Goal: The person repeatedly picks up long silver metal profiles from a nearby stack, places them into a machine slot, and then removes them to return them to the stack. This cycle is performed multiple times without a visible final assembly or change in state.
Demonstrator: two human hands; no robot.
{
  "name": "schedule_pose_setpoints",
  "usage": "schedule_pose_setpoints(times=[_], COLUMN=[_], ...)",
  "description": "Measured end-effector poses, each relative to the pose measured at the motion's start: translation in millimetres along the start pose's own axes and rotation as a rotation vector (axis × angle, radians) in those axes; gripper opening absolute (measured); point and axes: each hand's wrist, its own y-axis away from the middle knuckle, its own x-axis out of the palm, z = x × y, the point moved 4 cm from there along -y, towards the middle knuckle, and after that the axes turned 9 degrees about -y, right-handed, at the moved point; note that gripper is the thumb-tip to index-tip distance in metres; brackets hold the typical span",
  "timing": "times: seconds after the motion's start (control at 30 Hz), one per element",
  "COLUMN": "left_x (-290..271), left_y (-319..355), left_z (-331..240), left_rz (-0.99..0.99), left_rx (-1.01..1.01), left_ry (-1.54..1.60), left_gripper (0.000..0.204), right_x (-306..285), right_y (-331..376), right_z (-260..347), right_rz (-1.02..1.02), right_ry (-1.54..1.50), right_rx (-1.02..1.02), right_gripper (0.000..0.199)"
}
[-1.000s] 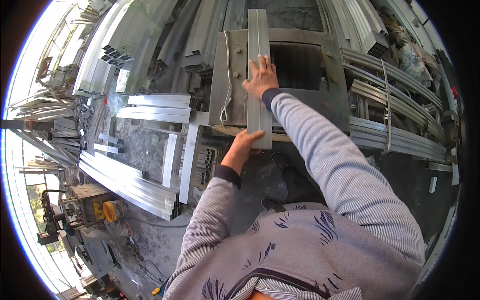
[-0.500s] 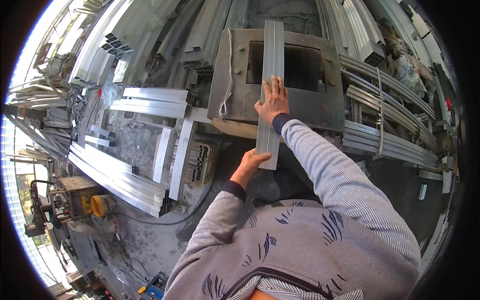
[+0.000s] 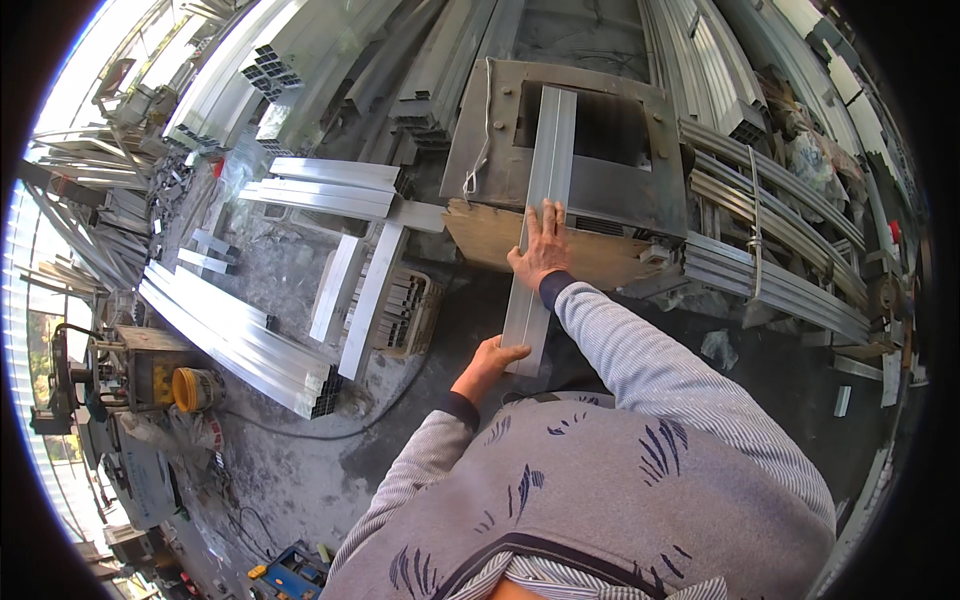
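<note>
A long silver metal profile point(image 3: 553, 150) with a thin line along its length points away from my body. Its far part lies over a bolted steel housing point(image 3: 480, 120) with a dark rectangular opening. At the near end my left hand point(image 3: 488, 366) is closed on the profile, thumb on top and fingers hidden beneath. Farther up, my right hand point(image 3: 541, 248) lies on the profile's upper face, its fingers stretched forward and its thumb by the left edge. A wooden board point(image 3: 480, 238) shows at the housing's near side.
Left of me, bundled square tubes point(image 3: 240, 340) lie near a slotted plastic crate point(image 3: 425, 320). A yellow bucket point(image 3: 195, 388) stands farther left. Tied profiles point(image 3: 780, 285) lie on the right. A cable point(image 3: 330, 437) crosses the floor. Long tube stacks point(image 3: 440, 70) fill the back.
The profile has come back toward my body, and its far end now lies over the dark opening instead of past the housing's far edge. Both hands moved back with it.
</note>
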Motion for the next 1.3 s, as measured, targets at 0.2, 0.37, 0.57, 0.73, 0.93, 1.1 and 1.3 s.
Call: schedule_pose_setpoints(times=[0.2, 0.37, 0.57, 0.73, 0.93, 1.1, 1.3], left_x=[-2.1, -5.0, -16.0, -14.8, 5.6, -21.3, -8.0], left_y=[41.1, 55.7, 53.8, 70.4, 34.2, -61.4, -116.9], left_z=[13.2, 27.2, 19.7, -50.2, -117.5, -194.3, -291.8], left_rz=[-0.046, -0.046, 0.001, 0.135, 0.256, -0.344, -0.731], left_rx=[0.006, 0.072, 0.133, 0.011, 0.004, 0.172, 0.082], left_ry=[-0.010, 0.062, 0.001, 0.326, 0.573, -0.478, -0.996], left_gripper=[0.042, 0.037, 0.040, 0.052, 0.064, 0.075, 0.090], right_x=[2.8, 5.2, 0.9, -18.1, -36.0, -60.8, -48.0], right_y=[33.4, 48.8, 37.4, -10.2, -70.8, -148.4, -231.8], right_z=[19.7, 33.5, 35.8, 17.8, -13.4, -41.1, -30.9], right_rz=[0.034, 0.051, -0.088, -0.214, -0.243, -0.446, -0.140], right_ry=[-0.067, -0.136, -0.351, -0.673, -1.013, -0.851, -0.209], right_rx=[0.030, 0.027, -0.086, -0.110, -0.052, -0.028, 0.020], right_gripper=[0.087, 0.087, 0.087, 0.089, 0.087, 0.076, 0.094])
